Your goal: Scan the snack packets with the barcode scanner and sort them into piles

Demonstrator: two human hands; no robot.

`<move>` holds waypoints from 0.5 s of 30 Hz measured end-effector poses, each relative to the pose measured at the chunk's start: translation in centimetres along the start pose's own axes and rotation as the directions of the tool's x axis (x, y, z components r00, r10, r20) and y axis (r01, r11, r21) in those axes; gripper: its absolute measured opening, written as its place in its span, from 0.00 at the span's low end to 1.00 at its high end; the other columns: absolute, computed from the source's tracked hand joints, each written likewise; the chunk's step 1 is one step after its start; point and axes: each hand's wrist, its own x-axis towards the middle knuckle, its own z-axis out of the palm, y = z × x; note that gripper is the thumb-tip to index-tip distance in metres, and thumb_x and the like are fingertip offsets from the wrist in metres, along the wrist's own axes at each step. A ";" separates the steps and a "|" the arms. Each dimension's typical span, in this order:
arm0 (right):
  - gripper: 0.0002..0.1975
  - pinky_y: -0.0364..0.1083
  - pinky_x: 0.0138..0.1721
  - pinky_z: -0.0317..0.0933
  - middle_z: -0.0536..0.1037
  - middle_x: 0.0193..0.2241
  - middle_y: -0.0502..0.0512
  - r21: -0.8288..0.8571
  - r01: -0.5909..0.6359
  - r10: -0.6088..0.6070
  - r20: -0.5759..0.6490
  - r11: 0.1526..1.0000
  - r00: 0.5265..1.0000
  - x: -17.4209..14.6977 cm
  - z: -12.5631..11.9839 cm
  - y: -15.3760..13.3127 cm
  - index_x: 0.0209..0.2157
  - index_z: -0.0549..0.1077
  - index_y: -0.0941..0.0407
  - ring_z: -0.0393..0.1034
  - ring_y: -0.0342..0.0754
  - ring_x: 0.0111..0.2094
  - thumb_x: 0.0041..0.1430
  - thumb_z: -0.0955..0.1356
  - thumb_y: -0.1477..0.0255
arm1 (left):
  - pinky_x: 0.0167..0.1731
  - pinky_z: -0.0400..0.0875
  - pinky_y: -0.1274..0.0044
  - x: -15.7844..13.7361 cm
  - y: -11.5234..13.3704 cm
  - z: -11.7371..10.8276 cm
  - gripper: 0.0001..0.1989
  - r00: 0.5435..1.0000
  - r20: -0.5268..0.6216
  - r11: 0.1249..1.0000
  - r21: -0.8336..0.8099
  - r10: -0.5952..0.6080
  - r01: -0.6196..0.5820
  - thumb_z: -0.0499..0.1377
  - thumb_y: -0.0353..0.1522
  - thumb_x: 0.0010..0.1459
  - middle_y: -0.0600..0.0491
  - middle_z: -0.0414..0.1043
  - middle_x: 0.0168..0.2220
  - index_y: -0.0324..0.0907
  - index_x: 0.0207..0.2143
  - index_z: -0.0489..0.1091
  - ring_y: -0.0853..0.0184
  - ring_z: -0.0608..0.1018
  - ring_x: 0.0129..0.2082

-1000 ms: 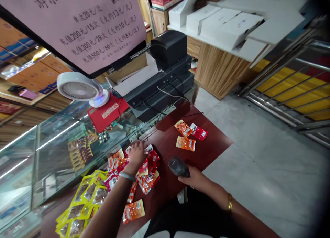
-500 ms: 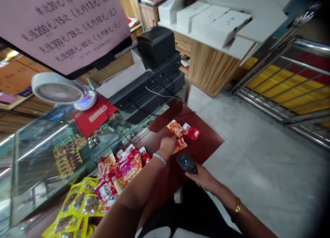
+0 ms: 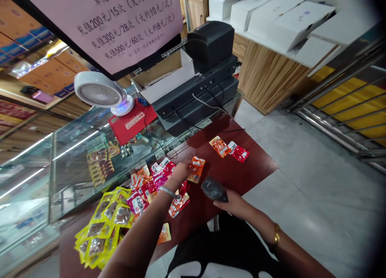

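Observation:
My left hand (image 3: 181, 172), with a bangle on its wrist, is closed on the edge of an orange snack packet (image 3: 197, 168) above the dark red counter. In my right hand (image 3: 231, 202) is a black handheld barcode scanner (image 3: 213, 189), its head turned toward that packet. Beneath and beside my left forearm lies a pile of red, pink and orange snack packets (image 3: 141, 201). Left of it are several yellow-edged packets (image 3: 105, 217). Beyond the scanner, an orange packet (image 3: 220, 146) and a red packet (image 3: 239, 152) lie touching on the counter.
A black cash drawer (image 3: 199, 101) with an open cardboard box (image 3: 169, 79) on top stands behind the counter (image 3: 253, 169). A white fan (image 3: 99, 89) stands on a red folder (image 3: 132, 123) over the glass case. Metal railing (image 3: 340, 121) runs at the right.
My left hand has moved left toward the pile with an orange packet in its fingers. The scanner has shifted slightly left. The camera view has swung left.

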 end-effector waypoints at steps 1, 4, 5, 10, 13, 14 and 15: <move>0.23 0.50 0.43 0.70 0.85 0.39 0.57 -0.005 0.012 -0.012 0.022 1.000 1.000 0.2 0.4 0.0 0.48 0.79 0.57 0.79 0.57 0.41 0.50 0.75 0.65 | 0.46 0.71 0.72 -0.8 -1.1 -0.6 0.16 1.000 0.008 0.999 0.038 -0.018 0.017 0.63 0.33 0.59 0.45 0.80 0.46 0.42 0.50 0.73 0.59 0.81 0.45; 0.24 0.50 0.45 0.69 0.85 0.41 0.55 -0.015 0.045 -0.044 0.064 0.999 0.997 0.6 1.4 0.1 0.48 0.79 0.55 0.79 0.57 0.42 0.48 0.77 0.66 | 0.48 0.71 0.66 -2.7 -4.0 -2.6 0.17 0.997 0.012 0.981 0.181 -0.080 0.077 0.66 0.29 0.53 0.39 0.79 0.45 0.39 0.47 0.75 0.52 0.80 0.47; 0.23 0.49 0.45 0.69 0.85 0.41 0.55 -0.017 0.051 -0.050 0.068 0.999 0.996 0.7 1.6 0.2 0.48 0.79 0.55 0.79 0.57 0.42 0.48 0.77 0.66 | 0.48 0.71 0.65 -2.9 -4.5 -3.1 0.17 0.996 -0.024 0.965 0.249 -0.085 0.088 0.66 0.29 0.53 0.38 0.79 0.45 0.38 0.47 0.75 0.50 0.80 0.48; 0.24 0.51 0.45 0.69 0.85 0.42 0.57 -0.018 0.026 -0.026 0.019 0.999 0.999 0.5 1.2 1.3 0.49 0.79 0.56 0.79 0.59 0.43 0.50 0.76 0.64 | 0.53 0.69 0.69 1.4 0.4 -2.9 0.20 0.980 -0.140 0.932 0.352 0.142 -0.085 0.62 0.36 0.60 0.42 0.77 0.50 0.41 0.54 0.72 0.56 0.77 0.52; 0.25 0.51 0.46 0.69 0.85 0.42 0.58 -0.011 -0.004 0.004 -0.029 1.000 1.000 0.0 -0.2 2.0 0.50 0.78 0.56 0.79 0.59 0.44 0.50 0.75 0.63 | 0.55 0.67 0.73 6.0 6.9 -1.2 0.27 0.942 -0.155 0.918 0.316 0.298 -0.239 0.63 0.35 0.60 0.46 0.72 0.56 0.45 0.61 0.67 0.61 0.75 0.54; 0.25 0.51 0.46 0.69 0.85 0.42 0.57 -0.008 -0.012 0.012 -0.043 1.000 0.999 -0.2 -0.7 2.2 0.50 0.78 0.56 0.79 0.59 0.44 0.50 0.75 0.63 | 0.55 0.67 0.73 7.3 9.0 -0.7 0.30 0.931 -0.148 0.906 0.323 0.334 -0.273 0.64 0.34 0.59 0.46 0.70 0.58 0.46 0.63 0.65 0.60 0.74 0.55; 0.25 0.51 0.46 0.69 0.85 0.42 0.57 -0.005 -0.020 0.020 -0.056 1.000 0.998 -0.5 -1.1 2.4 0.50 0.78 0.55 0.79 0.58 0.43 0.50 0.75 0.63 | 0.55 0.67 0.71 8.5 10.9 -0.3 0.33 0.924 -0.140 0.894 0.340 0.356 -0.293 0.65 0.35 0.58 0.47 0.68 0.61 0.48 0.65 0.63 0.59 0.72 0.56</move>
